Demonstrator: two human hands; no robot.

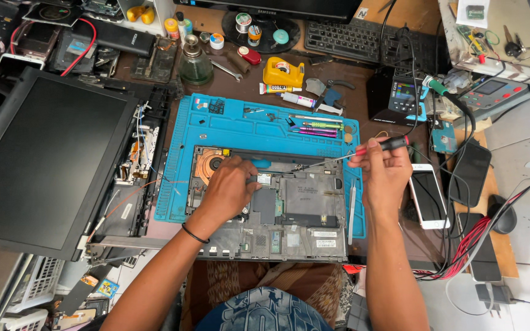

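View from above of a cluttered repair bench. In the middle, an opened laptop base [289, 208] lies on a blue silicone work mat [228, 119], its circuit boards and a copper-coloured cooling fan [211, 164] exposed at the upper left. The person's left hand [231, 187] rests palm-down on the left part of the base, just beside the fan, fingers curled and pressing on the internals — it grips nothing that can be made out. The right hand [384, 168] is closed around the black-and-red handle of a slim screwdriver [351, 154], held over the right edge of the base; the shaft slants down and left, with its tip touching the base near the top middle. The two hands are well apart. A pair of tweezers [351, 211] lies along the mat's right side, and several small coloured tools [317, 127] sit on the mat above the base. To the left, a detached laptop screen [44, 159] lies dark. To the right, a white phone [428, 196] lies face up, near a bundle of red wires [467, 245]. A yellow tape dispenser [283, 72] stands beyond the mat
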